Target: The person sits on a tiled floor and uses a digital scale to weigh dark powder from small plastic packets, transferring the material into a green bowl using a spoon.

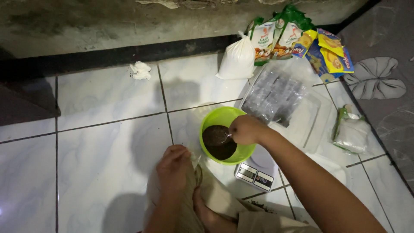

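Right hand [245, 129] reaches over the green bowl [214, 116], clenched on a spoon [225, 138]; left hand [173, 167] clutches a bag [195, 169] on the tiled floor [99, 142].

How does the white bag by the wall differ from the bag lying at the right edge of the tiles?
The white bag stands upright, tied at the top, plump and fully white; the flat bag lies on its side, with green at one end. The white bag sits beside the colourful packets; the flat bag lies apart, near the floor's dark edge. Both look like soft plastic bags holding something pale.
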